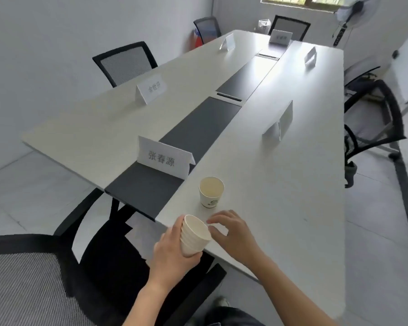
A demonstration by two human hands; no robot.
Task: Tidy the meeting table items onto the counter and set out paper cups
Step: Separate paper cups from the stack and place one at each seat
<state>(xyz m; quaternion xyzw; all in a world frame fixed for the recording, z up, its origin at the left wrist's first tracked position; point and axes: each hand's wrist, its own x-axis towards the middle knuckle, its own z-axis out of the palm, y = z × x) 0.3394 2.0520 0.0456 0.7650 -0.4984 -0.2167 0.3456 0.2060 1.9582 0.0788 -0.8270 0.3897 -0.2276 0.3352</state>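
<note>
Single cup (211, 192), name card (164, 158) block forward reach.

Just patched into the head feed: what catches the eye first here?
The left hand grips a stack of paper cups at the near edge of the table, while the right hand pinches its top rim. One paper cup stands just beyond them, beside the nearest name card. More name cards line the long table.

Black mesh chairs (125, 64), standing fan (355, 10)
</note>
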